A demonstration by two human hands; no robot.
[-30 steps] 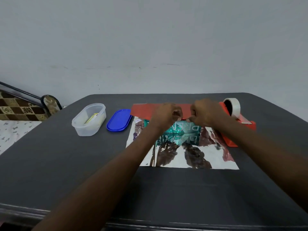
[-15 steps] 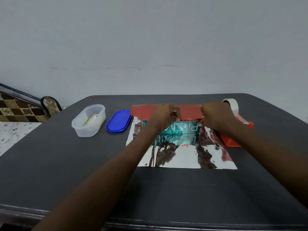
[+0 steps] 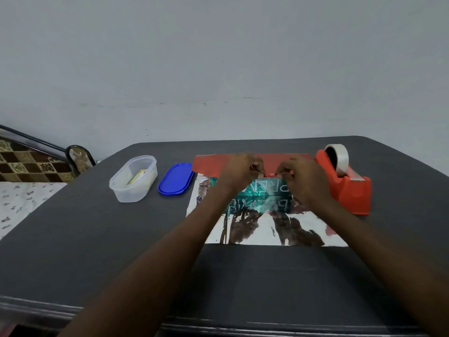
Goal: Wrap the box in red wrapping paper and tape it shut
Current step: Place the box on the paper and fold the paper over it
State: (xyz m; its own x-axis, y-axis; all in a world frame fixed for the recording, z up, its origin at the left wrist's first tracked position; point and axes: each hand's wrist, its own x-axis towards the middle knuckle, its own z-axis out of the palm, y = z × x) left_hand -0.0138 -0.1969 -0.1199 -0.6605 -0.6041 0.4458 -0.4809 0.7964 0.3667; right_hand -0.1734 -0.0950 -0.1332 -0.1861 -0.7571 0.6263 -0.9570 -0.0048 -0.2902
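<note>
A sheet of red wrapping paper lies shiny silver side (image 3: 267,229) up on the dark table. A teal box (image 3: 263,192) with white lettering sits on its far part. The paper's far edge is folded up over the box as a red flap (image 3: 209,164). My left hand (image 3: 239,171) and my right hand (image 3: 303,181) sit close together on top of the box, fingertips pinching the flap's edge. Whether a small strip of tape lies between the fingertips I cannot tell. An orange tape dispenser (image 3: 349,190) with a white tape roll (image 3: 340,156) stands just right of my right hand.
A clear plastic container (image 3: 133,181) with something yellow inside and its blue lid (image 3: 176,178) lie left of the paper. The grey table (image 3: 97,227) ends in a front edge near me. A patterned bed and a metal frame (image 3: 36,142) are at far left.
My right hand slid right along the flap's edge, then came back toward the middle next to my left hand. The tape dispenser is now uncovered.
</note>
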